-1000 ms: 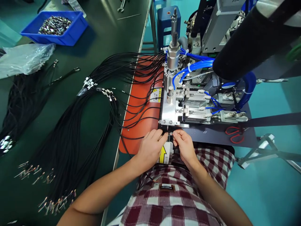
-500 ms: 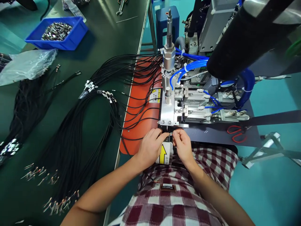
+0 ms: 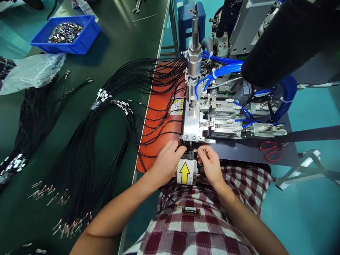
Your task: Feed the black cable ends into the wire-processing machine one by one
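My left hand (image 3: 170,158) is closed at the left side of the small black fixture (image 3: 189,155) at the machine's front. A black cable (image 3: 148,156) runs from the left into its curled fingers. Across the fixture, my right hand (image 3: 210,163) pinches the thin wire ends (image 3: 195,151) between thumb and forefinger; their tips are mostly hidden. Just below the fixture is a white label with a yellow arrow (image 3: 185,173). The metal machine head (image 3: 191,125) stands directly beyond both hands.
More black cables (image 3: 79,148) lie bundled on the green table (image 3: 124,35), several running over the orange plate (image 3: 151,120) into the machine. A blue bin (image 3: 87,37) holds small metal parts. Red-handled scissors (image 3: 271,151) rest on the dark plate at right. Blue air hoses (image 3: 225,71) loop above.
My left thumb has drawn back left from the right fingertips, uncovering the black fixture and more of the arrow label. My right hand stays pinched at nearly the same spot.
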The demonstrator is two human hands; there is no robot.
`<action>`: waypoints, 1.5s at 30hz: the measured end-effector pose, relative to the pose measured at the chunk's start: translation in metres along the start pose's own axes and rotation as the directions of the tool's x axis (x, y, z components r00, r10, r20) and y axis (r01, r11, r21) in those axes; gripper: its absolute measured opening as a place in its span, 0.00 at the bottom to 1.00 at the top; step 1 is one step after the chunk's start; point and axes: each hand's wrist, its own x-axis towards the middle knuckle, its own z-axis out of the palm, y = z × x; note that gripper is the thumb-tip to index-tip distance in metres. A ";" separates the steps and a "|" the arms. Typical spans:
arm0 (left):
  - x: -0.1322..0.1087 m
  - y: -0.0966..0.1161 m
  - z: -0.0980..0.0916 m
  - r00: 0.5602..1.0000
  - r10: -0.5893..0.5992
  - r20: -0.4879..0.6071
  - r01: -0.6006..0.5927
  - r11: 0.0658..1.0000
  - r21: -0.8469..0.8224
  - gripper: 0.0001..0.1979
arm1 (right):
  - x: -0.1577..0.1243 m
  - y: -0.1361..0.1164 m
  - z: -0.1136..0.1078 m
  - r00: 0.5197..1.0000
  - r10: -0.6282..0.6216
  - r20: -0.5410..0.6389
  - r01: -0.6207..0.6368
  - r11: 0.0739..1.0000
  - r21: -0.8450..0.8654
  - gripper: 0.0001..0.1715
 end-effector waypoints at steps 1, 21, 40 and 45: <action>0.000 0.000 0.001 1.000 0.004 0.011 -0.004 1.000 0.016 0.11 | 0.000 0.000 0.000 1.000 -0.001 -0.001 0.001 1.000 -0.004 0.13; 0.002 0.007 0.001 1.000 -0.015 0.005 0.014 0.996 0.086 0.13 | 0.000 -0.002 0.001 0.999 -0.023 -0.044 0.021 0.998 -0.052 0.11; 0.000 0.009 0.016 0.990 0.099 -0.100 -0.108 0.991 -0.083 0.16 | 0.001 0.006 0.006 0.999 0.009 -0.031 -0.005 0.992 0.127 0.14; 0.001 0.009 0.020 0.985 0.086 -0.152 -0.102 0.990 -0.097 0.17 | 0.002 0.006 0.008 1.000 0.014 -0.028 -0.010 0.985 0.170 0.16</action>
